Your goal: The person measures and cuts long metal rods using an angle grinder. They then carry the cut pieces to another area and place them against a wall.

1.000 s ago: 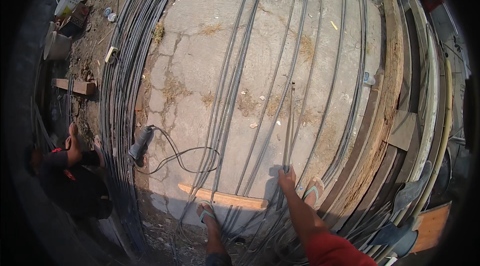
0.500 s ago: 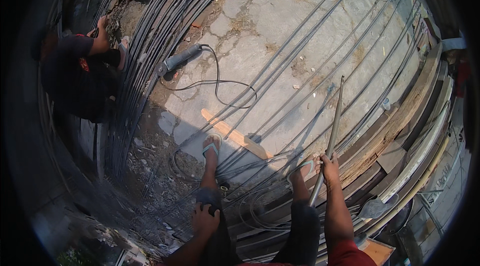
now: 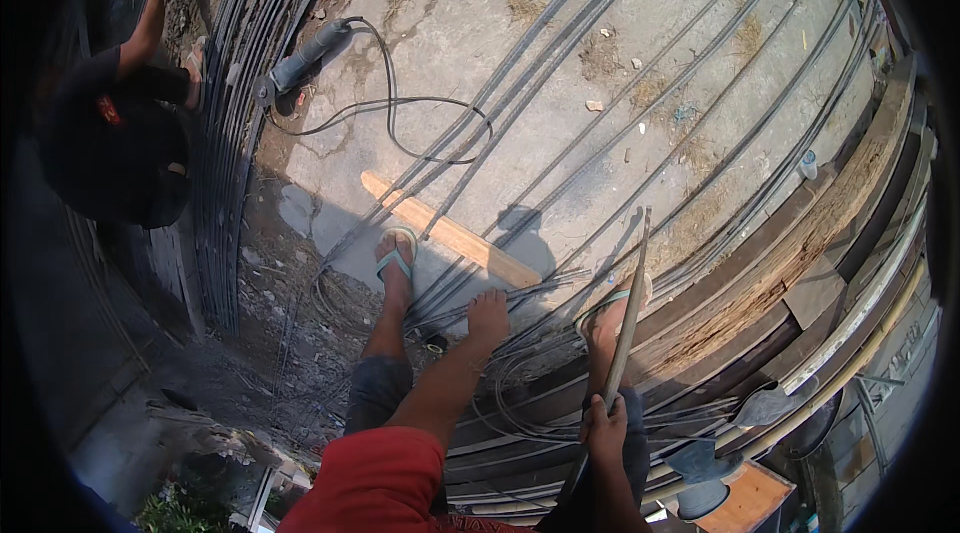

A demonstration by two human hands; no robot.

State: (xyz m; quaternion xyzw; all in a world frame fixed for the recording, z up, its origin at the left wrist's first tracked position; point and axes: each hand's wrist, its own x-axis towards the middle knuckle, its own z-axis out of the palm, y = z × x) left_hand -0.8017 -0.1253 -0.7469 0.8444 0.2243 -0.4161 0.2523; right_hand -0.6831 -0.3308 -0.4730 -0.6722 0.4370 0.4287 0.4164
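Note:
A long grey metal bar (image 3: 628, 343), narrowing toward its far tip, slants up in front of me. My right hand (image 3: 603, 430) is wrapped around its lower part, near my right leg. My left hand (image 3: 488, 318) reaches forward over the steel rods (image 3: 447, 311) between my feet, its fingers loosely bent and nothing visible in them. Whether its fingertips touch the rods cannot be made out. Just beyond that hand, a pale wooden plank (image 3: 450, 231) lies across the ground, with several long rods (image 3: 560, 43) running over and past it.
An angle grinder (image 3: 305, 63) with a looped black cord (image 3: 388, 113) lies at the upper left beside a thick bundle of rods (image 3: 225, 133). Another person (image 3: 115, 143) crouches beyond that bundle. Wooden beams (image 3: 780, 253) and a yellowish pipe (image 3: 860, 348) are stacked along the right.
My left hand has left my knee and stretched forward over the rods. My right hand has drawn the metal bar lower and closer to me. The view has shifted slightly.

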